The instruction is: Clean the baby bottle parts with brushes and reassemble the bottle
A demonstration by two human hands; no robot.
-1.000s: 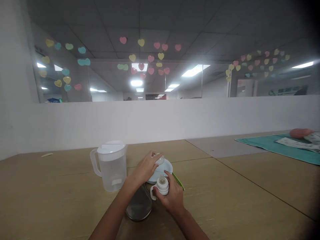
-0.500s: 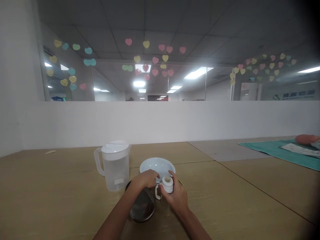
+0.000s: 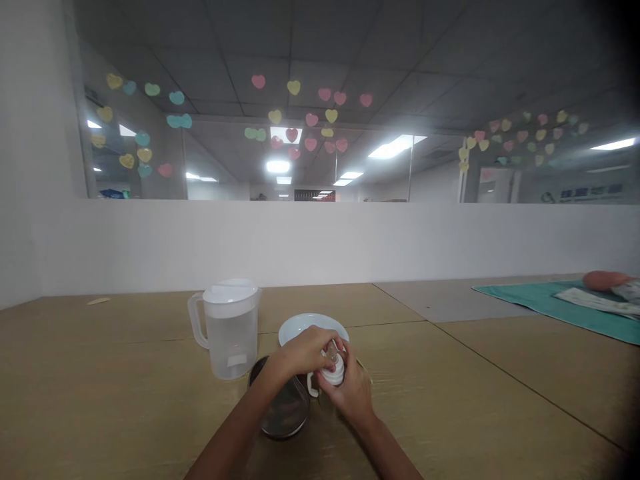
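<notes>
Baby bottle (image 3: 332, 375) gripped in right hand (image 3: 350, 393), left hand (image 3: 300, 350) fingers (image 3: 327, 341) pinching its teat, bowl (image 3: 300, 327) just behind

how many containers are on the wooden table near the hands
4: a clear pitcher at left, a pale bowl behind the hands, a dark round dish under the left forearm, and a baby bottle gripped by both hands.

Dim, greyish room, cool glow from ceiling light panels (image 3: 395, 145) far behind the glass, slight glare around them, faint soft shadows on the near table (image 3: 500, 400), dark vignette at right edge, overall soft focus, hands slightly blurred.
</notes>
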